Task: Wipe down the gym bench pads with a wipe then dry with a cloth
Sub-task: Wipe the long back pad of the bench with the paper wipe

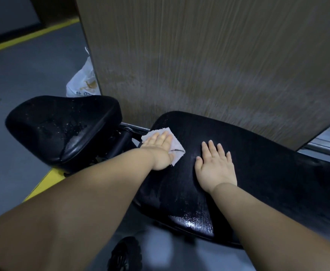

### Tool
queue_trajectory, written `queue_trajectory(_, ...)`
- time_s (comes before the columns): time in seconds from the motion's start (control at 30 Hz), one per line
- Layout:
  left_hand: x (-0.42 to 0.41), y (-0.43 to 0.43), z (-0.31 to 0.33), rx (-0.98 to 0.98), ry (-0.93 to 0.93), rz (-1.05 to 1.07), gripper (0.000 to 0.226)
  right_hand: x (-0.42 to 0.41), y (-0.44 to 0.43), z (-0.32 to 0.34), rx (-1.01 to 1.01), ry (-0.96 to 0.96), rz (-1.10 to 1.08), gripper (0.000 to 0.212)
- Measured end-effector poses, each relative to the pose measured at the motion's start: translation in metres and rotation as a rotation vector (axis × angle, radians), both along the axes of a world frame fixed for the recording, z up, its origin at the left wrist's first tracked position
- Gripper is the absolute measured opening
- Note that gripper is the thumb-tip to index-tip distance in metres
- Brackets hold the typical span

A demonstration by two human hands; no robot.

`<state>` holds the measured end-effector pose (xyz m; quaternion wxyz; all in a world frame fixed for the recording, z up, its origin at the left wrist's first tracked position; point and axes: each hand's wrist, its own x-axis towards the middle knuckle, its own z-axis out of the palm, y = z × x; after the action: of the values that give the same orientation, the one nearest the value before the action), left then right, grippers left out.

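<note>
Two hands on long pad [258, 173]: L hand [158, 151], fingers straight, presses wipe [177, 146] flat at pad's end; R hand [216, 167] lies flat just beside, fingers spread, holding nothing. Seat pad [62, 126], wet-speckled, beyond L hand

wipe [177, 146] partly covered, wheel [125, 256] cut off

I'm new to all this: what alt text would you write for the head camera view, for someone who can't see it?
A person's left hand presses a white cloth flat on the end of a long black bench pad, while the right hand rests flat beside it. A smaller seat pad, speckled with droplets, sits to the left.
</note>
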<state>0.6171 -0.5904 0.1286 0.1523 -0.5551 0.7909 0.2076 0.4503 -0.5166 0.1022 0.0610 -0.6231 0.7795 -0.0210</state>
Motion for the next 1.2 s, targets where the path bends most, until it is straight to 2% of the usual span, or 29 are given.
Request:
queue_trajectory(0.33, -0.034, -0.078, 0.004, -0.043, 0.048, 0.055, 0.065, -0.003, -0.004, -0.002, -0.011, -0.004, 0.014, 0.058)
queue_trajectory(0.53, -0.037, -0.092, 0.005, -0.064, 0.096, 0.082, 0.065, -0.005, -0.007, -0.004, -0.012, -0.009, 0.021, 0.058)
queue_trajectory(0.77, -0.017, -0.065, 0.003, -0.046, 0.071, 0.057, 0.064, -0.005, -0.008, -0.002, -0.009, -0.011, 0.016, 0.058)
queue_trajectory(1.2, 0.054, 0.053, -0.001, 0.065, 0.067, 0.066, 0.066, -0.003, 0.003, 0.001, 0.019, -0.017, 0.021, 0.057)
